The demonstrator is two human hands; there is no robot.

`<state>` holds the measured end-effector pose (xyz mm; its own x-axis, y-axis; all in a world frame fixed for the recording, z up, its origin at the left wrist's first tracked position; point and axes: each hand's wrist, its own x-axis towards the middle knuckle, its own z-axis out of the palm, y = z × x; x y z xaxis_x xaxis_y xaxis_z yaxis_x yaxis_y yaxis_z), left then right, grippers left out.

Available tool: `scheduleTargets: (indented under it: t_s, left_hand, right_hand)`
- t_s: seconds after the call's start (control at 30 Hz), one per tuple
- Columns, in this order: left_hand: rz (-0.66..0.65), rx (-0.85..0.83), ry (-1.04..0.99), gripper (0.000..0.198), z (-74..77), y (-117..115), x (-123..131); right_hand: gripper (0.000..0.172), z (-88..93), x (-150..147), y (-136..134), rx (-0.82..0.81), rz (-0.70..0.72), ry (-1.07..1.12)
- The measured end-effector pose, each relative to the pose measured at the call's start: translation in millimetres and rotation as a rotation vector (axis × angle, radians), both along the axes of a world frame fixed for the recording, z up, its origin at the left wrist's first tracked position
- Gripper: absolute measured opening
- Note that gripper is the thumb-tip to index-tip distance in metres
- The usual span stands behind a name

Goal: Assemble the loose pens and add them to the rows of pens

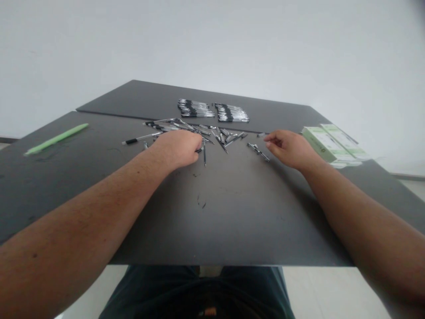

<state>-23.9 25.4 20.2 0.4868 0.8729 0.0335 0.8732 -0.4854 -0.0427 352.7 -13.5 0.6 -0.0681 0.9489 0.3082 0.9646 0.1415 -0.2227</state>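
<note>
My left hand [181, 146] is closed, palm down, over the near side of a loose heap of black-and-clear pens [162, 126]. A dark bit shows by its thumb, but what it grips is hidden. A thin refill [205, 155] lies just right of those fingers. My right hand [287, 147] rests at the right with loosely curled fingers, a gap between thumb and forefinger, and nothing visible in it. Close to its fingertips lie a small pen piece [261, 134] and a few slim pen parts [258, 151]. Several short clear and dark pen parts [227, 136] are scattered between the hands.
Two neat rows of pens, a left row [195, 108] and a right row [231, 112], lie farther back. Green-and-white boxes [332, 144] stand at the right. A long light-green object [58, 138] lies at the left. Small dark scraps [202, 204] dot the grey table [232, 230].
</note>
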Motion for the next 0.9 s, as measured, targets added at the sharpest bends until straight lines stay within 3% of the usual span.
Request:
scheduleTargets:
  t_s: [0.23,0.4,0.47,0.57,0.67,0.77,0.9]
  left_hand:
    - [0.018,0.015,0.074,0.031,-1.8,3.7,0.5]
    - [0.056,0.086,-0.07,0.04,5.4,-0.2,1.1]
    - [0.029,0.103,-0.224,0.04,7.2,-2.4,3.4]
    - [-0.071,0.068,-0.643,0.037,4.4,-6.5,11.2]
    - [-0.16,-0.134,-1.09,0.032,-3.1,-13.8,23.7]
    - [-0.211,-0.382,-1.342,0.024,-10.2,-25.0,37.3]
    - [-0.275,-0.539,-1.446,0.025,-18.0,-39.6,50.4]
  right_hand:
    - [0.034,-2.4,2.1,1.5,0.024,0.065,-0.01]
    - [0.033,2.5,0.1,0.0,0.08,0.078,0.001]
    - [0.032,6.8,-2.5,-2.5,0.114,0.074,0.009]
    - [0.029,12.7,-10.3,-9.3,0.156,0.078,0.052]
    - [0.028,13.2,-25.7,-19.7,0.141,0.131,0.189]
    - [0.041,7.3,-48.9,-31.9,0.017,0.332,0.444]
    - [0.065,-0.6,-82.4,-47.7,-0.18,0.606,0.673]
